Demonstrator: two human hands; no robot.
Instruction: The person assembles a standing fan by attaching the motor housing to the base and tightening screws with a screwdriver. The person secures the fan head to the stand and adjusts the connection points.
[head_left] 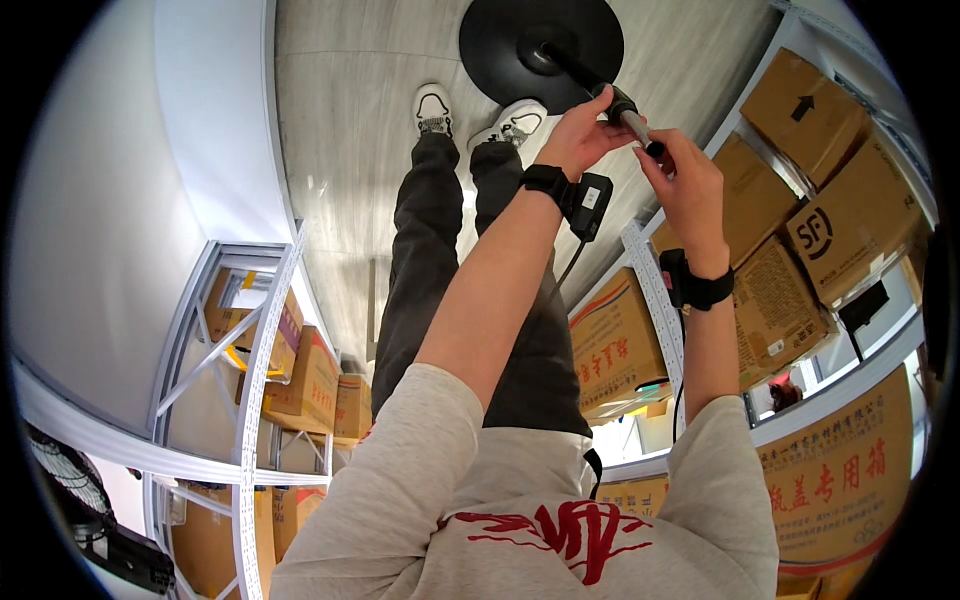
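A stand with a round black base [490,45] is on the floor in front of my feet. Its black pole [580,72] rises toward me, with a black collar, then a short silver section [634,126] and a black tip [655,149]. My left hand [582,135] holds the pole at the collar, thumb on the far side and fingers curled beneath. At the upper end, my right hand [688,185] has its thumb and fingers closed around the silver section near the tip. Part of the right fingers' contact is hidden.
Metal shelving [655,300] on the right carries several cardboard boxes [855,220]. Another rack [262,370] with boxes [305,385] stands at the left, beside a white panel [215,120]. A black strap device with a cable [590,207] is on my left wrist; another [700,285] is on my right.
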